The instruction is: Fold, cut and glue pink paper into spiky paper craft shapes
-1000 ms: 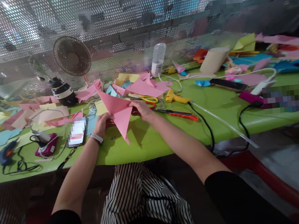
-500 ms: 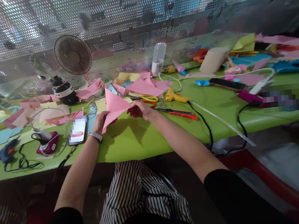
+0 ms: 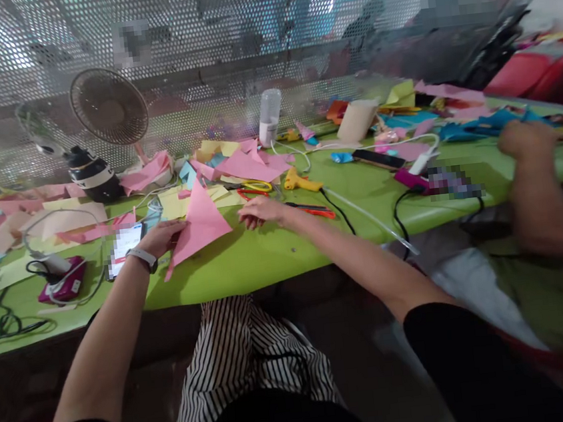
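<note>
A folded pink paper triangle [image 3: 199, 224] lies on the green table [image 3: 266, 259] in front of me. My left hand [image 3: 162, 237], with a white wristband, rests on the paper's left edge, fingers curled onto it. My right hand [image 3: 261, 211] lies just right of the paper with its fingers stretched out flat over the table, holding nothing. Red and yellow scissors [image 3: 254, 189] sit right behind that hand.
A phone [image 3: 124, 241] lies left of my left hand. A small fan [image 3: 108, 108], a white bottle [image 3: 269, 117], a yellow glue gun [image 3: 300, 181], cables and several loose coloured sheets crowd the back. Another person's arm [image 3: 535, 191] reaches onto the table at right.
The pink paper came down from being held up and now lies on the table. My right hand let go of it and opened. The view swung right, revealing another person's arm.
</note>
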Tool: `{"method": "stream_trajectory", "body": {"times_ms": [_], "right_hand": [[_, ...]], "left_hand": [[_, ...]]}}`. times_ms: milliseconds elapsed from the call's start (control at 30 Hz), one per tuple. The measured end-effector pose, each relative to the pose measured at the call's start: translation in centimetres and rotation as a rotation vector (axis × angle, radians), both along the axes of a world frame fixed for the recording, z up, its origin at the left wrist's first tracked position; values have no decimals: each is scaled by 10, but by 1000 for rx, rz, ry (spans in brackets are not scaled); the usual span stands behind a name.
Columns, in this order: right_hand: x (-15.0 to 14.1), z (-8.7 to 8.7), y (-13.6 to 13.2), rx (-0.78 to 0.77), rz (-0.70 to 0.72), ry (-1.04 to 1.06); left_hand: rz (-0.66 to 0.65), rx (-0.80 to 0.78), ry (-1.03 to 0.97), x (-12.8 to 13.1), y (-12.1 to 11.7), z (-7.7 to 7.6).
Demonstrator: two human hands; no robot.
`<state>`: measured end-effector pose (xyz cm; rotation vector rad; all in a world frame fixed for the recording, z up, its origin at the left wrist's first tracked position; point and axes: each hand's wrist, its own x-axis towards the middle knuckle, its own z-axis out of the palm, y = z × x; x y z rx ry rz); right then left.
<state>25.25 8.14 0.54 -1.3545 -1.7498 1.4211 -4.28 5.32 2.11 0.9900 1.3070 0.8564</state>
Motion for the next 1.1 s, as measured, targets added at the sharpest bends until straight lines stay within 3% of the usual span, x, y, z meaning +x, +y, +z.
{"method": "stream_trajectory", "body": {"times_ms": [133, 233, 533, 800, 933, 1100], "right_hand": [[43, 4, 28, 445, -198, -439], [56, 7, 57, 542, -164, -708], [30, 3, 109, 428, 151, -1066], [11, 17, 116, 352, 261, -1225], [27, 36, 121, 327, 293, -1217], [67, 56, 114, 114, 440, -1021]], "left_hand": [[-4, -38, -33, -8, -5, -6], [10, -31, -34, -8, -5, -10], [-25, 22, -54, -8, -9, -22], [-36, 66, -25, -11, -8, -29], [-14, 70, -31, -11, -8, -31], [11, 67, -22, -9, -8, -32]]}}
